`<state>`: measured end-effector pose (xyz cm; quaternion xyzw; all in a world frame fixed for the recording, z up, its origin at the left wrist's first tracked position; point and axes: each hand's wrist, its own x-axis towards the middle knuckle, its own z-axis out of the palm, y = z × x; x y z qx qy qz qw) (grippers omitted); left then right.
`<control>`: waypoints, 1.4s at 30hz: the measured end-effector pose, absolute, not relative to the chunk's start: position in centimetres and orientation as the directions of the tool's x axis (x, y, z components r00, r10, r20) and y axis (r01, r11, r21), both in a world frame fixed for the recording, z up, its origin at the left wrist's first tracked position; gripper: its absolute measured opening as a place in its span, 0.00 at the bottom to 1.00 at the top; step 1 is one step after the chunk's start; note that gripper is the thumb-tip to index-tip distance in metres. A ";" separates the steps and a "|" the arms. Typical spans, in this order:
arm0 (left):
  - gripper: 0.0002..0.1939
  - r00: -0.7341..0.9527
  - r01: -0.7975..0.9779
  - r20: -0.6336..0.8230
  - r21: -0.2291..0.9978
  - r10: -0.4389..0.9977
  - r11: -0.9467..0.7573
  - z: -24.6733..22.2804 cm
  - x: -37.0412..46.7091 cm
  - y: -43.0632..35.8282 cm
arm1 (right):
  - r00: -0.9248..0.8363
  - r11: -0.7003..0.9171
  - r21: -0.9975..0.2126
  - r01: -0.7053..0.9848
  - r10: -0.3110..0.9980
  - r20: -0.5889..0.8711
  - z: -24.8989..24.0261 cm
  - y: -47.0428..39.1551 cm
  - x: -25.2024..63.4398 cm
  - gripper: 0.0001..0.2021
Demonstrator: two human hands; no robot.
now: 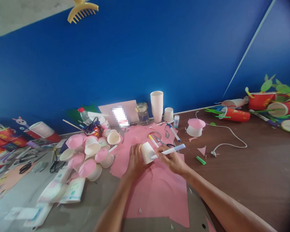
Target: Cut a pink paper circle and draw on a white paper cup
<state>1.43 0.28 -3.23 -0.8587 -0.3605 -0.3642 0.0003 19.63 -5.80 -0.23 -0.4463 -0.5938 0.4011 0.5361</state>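
My left hand (136, 161) is wrapped around a white paper cup (148, 152), which is held tilted over a sheet of pink paper (159, 193). In my right hand (170, 159) is a white marker pen (170, 150), its tip at the right side of the cup. Whether the tip touches the cup I cannot tell. Just beyond my hands lie scissors (160, 139), a yellow-and-white marker (153, 141) and a blue-and-white marker (174, 132). A green pen cap (201, 160) rests on the brown table to the right.
Several cups with pink paper tops (89, 167) cluster at left; another pink-topped cup (194, 128) stands at right. Against the blue wall are a tall stack of cups (157, 106), a glass jar (142, 113) and a phone (120, 116). A white cable (234, 144) curls at right.
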 end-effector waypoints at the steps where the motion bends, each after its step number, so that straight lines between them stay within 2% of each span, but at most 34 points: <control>1: 0.41 0.474 0.619 0.623 0.267 0.623 -0.739 -3.2 1.4 0.3 | -0.042 0.276 -0.956 0.100 0.961 0.273 -0.2 -5.8 19.7 0.10; 5: 0.41 0.481 0.617 0.623 0.260 0.617 -0.743 -3.0 1.4 0.2 | 0.018 0.291 -0.950 0.115 0.955 0.295 -0.3 -5.7 19.8 0.10; 16: 0.41 0.496 0.626 0.633 0.214 0.594 -0.750 -3.3 1.2 0.2 | -0.021 0.297 -0.949 0.109 0.955 0.297 0.0 -5.6 20.1 0.09; 19: 0.41 0.490 0.646 0.617 0.218 0.616 -0.731 -3.3 1.1 0.1 | 0.036 0.309 -0.946 0.096 0.949 0.314 -0.2 -5.4 20.2 0.08; 26: 0.39 0.492 0.648 0.607 0.223 0.624 -0.728 -3.1 1.1 0.1 | 0.060 0.271 -0.962 0.030 0.960 0.273 -0.4 -5.2 20.4 0.10; 30: 0.38 0.492 0.634 0.602 0.248 0.629 -0.733 -3.0 1.1 0.1 | -0.028 0.246 -0.969 0.008 0.969 0.246 0.0 -5.3 20.4 0.12; 34: 0.38 0.494 0.636 0.591 0.255 0.638 -0.729 -3.0 1.0 0.1 | 0.043 0.281 -0.960 0.003 0.959 0.281 0.3 -5.3 20.4 0.11; 37: 0.38 0.492 0.639 0.586 0.259 0.644 -0.724 -3.0 1.0 0.1 | -0.009 0.248 -0.969 -0.014 0.969 0.248 0.4 -5.3 20.4 0.12; 42: 0.39 0.490 0.656 0.592 0.232 0.640 -0.718 -3.1 1.1 0.1 | 0.015 0.236 -0.971 -0.025 0.972 0.236 0.1 -5.1 20.5 0.12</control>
